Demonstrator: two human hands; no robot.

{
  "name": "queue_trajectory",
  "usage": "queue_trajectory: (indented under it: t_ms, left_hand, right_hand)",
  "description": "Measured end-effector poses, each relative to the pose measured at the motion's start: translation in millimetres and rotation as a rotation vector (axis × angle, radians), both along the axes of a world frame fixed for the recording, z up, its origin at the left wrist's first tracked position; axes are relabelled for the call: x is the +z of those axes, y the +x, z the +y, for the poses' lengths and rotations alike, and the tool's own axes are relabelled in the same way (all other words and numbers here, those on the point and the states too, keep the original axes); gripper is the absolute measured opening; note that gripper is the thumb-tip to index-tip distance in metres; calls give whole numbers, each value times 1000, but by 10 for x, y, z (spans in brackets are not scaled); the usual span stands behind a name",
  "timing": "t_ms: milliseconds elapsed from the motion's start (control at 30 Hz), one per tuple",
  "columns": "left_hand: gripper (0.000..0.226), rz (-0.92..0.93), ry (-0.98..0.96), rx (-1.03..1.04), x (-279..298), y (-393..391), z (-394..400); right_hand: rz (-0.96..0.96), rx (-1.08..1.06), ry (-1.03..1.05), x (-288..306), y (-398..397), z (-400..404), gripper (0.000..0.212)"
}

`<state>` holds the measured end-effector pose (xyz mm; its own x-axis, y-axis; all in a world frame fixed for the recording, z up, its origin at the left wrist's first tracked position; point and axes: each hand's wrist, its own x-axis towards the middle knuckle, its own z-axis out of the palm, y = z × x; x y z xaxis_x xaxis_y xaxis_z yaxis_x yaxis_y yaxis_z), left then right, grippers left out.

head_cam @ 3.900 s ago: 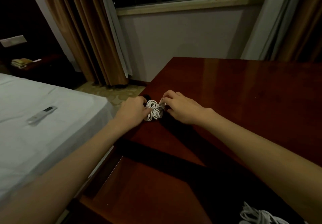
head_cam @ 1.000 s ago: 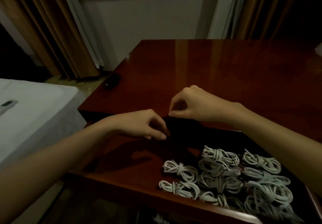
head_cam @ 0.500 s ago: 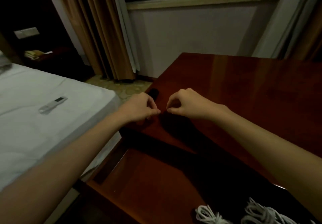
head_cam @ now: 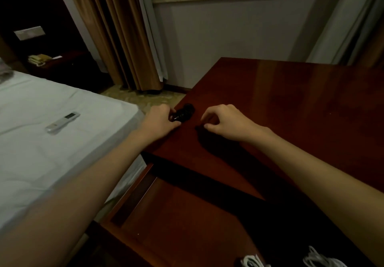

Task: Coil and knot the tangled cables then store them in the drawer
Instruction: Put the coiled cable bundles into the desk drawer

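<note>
A small black cable bundle (head_cam: 185, 114) lies at the left corner of the red-brown table (head_cam: 291, 100). My left hand (head_cam: 160, 120) grips the bundle's near end with curled fingers. My right hand (head_cam: 226, 121) hovers over the table just right of the bundle, its fingers curled and thumb near the forefinger, with nothing in it. Below the table's front edge the drawer (head_cam: 187, 214) stands pulled out. Two white coiled cables (head_cam: 252, 261) (head_cam: 320, 260) show in it at the bottom edge of the view.
A bed with a white sheet (head_cam: 41, 152) stands close on the left, with a white remote (head_cam: 62, 122) on it. Brown curtains (head_cam: 124, 38) and a wall under a window lie beyond the table. A telephone (head_cam: 38, 59) sits on a dark stand at far left.
A white coil held on the table earlier is gone from my hands. The view rose from the drawer, and my left hand reached to the black bundle and took hold of it.
</note>
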<state>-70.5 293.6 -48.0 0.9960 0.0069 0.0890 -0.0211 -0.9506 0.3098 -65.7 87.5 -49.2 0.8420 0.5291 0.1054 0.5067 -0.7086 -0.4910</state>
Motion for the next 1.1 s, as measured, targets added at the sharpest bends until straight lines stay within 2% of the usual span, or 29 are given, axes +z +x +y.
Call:
queue_trajectory:
  t_ms: [133,333,633,800,933,1100]
  left_hand:
    - [36,-83,-22,-71,33,-90,-21]
    - [36,-90,-79,-313,190,-298,-265]
    - [37,29,-98,-697,301,-692,-808]
    - [40,124,-108,-914,243,-1036,-1052]
    - [41,239,-156,-1010,-20,-1301,-1073]
    - [43,287,-116,-1076,-331,-1405,-1110]
  right_hand:
    - [5,-54,33,-3,-25,-130,35]
    - [-59,-98,47,79,-218,-347,45]
    - [-112,-200,-51,226,-970,-1029,24]
    - [-54,-198,-70,183,-1547,-1298,14]
    - [1,-192,-97,25,-1999,-1360,12]
    - [23,-195,-189,-287,-2258,-1309,11]
